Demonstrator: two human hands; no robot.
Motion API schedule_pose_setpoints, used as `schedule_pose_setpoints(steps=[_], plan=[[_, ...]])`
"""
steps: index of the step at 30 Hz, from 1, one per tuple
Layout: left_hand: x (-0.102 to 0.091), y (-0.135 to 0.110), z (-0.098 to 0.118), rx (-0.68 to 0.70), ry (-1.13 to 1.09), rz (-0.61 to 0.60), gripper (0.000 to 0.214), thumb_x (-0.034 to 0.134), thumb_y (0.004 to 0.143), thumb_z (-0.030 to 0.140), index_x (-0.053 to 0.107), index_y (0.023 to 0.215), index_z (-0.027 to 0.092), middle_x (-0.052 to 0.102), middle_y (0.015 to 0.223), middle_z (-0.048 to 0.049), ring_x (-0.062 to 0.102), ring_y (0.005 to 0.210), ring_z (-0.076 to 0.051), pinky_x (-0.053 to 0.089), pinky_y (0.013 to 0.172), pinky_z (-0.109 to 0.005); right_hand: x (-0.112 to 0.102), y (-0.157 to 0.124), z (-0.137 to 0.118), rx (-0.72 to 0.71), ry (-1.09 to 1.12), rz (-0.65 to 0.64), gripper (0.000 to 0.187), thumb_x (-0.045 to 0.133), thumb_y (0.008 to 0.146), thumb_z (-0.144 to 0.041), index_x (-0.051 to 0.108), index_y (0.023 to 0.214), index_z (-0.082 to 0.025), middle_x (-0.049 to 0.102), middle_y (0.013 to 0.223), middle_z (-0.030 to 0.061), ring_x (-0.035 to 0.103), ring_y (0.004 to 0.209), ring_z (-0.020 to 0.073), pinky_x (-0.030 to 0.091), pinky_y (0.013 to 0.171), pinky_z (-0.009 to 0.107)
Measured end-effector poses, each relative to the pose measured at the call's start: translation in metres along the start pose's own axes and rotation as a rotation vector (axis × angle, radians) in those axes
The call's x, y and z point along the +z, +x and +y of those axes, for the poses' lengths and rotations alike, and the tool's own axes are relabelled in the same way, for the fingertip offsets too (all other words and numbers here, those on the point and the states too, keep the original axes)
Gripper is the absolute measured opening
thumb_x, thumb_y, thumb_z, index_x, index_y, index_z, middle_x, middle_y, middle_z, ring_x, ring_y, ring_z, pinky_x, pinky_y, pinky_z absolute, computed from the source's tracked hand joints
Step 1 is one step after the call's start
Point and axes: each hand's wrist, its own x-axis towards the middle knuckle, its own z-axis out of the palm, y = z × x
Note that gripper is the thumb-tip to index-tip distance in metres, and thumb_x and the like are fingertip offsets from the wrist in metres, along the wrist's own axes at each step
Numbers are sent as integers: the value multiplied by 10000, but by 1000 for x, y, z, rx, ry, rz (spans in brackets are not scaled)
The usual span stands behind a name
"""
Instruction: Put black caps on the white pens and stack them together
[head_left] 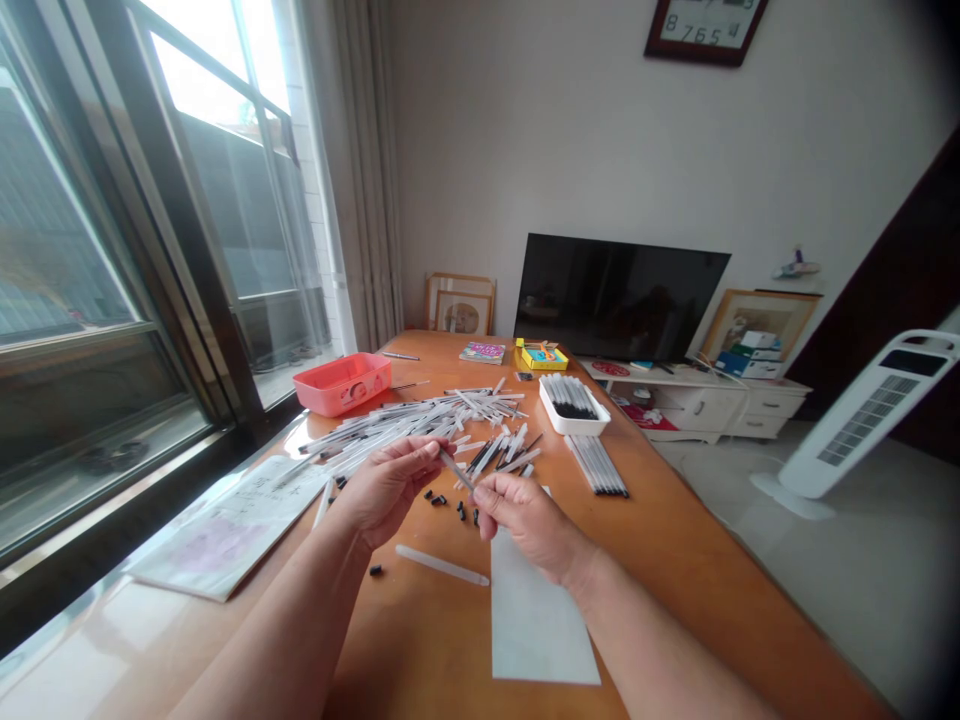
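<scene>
Between my two hands a slim pen (456,468) slants above the table. My left hand (397,482) pinches its upper left end, and my right hand (521,515) is closed around the lower right end. Beneath them, several small black caps (438,499) lie scattered on the wood. A clear pen tube (442,566) rests on the table below my hands. Past my fingers spreads a large loose pile of clear and black pen parts (405,418). A white sheet of paper (541,620) lies partly under my right hand and wrist.
A red plastic basket (341,388) stands back left. To the right, a white tray (555,420) holds pens, with a row of pens (598,465) before it. A booklet (217,530) lies left; a yellow box (541,356) stands at the back. A tower fan (862,420) is off to the right.
</scene>
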Motion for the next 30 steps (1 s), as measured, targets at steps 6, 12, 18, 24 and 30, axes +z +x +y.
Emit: schedule_pose_setpoints(steps=[6, 12, 18, 24, 30], plan=[[1, -4, 5, 37, -25, -86, 185, 752, 824, 267, 763, 967, 149, 747, 1079, -116, 673, 1014, -205, 480, 963, -313, -1, -5, -7, 94, 349, -171, 330, 640, 896, -489, 669, 840, -165, 533, 542, -27, 451, 551, 118, 464, 850, 372], [4, -4, 3, 59, 18, -64, 172, 752, 823, 286, 760, 931, 152, 747, 1071, -116, 668, 997, -204, 484, 927, -302, -1, -3, -5, 125, 349, -143, 356, 670, 861, -520, 669, 839, -164, 560, 559, -24, 468, 537, 113, 468, 824, 359], [6, -2, -1, 82, 89, -24, 164, 765, 805, 291, 756, 881, 145, 755, 1011, -117, 664, 958, -206, 481, 921, -316, 4, 1, 4, 41, 70, -22, 358, 642, 878, -538, 630, 869, -181, 618, 575, -15, 508, 567, 125, 395, 691, 278], [5, -2, 0, 81, 50, -80, 181, 762, 811, 300, 765, 914, 151, 751, 1058, -124, 667, 1011, -220, 473, 949, -318, 5, -2, 2, 91, 190, -172, 401, 571, 908, -575, 621, 874, -179, 604, 508, -17, 524, 518, 123, 391, 700, 284], [6, -4, -1, 32, 92, -88, 210, 758, 818, 318, 765, 949, 154, 743, 1092, -128, 661, 1040, -228, 472, 957, -332, 4, -3, 0, 112, 176, -187, 372, 620, 886, -529, 656, 884, -159, 682, 624, 39, 610, 597, 152, 413, 694, 293]])
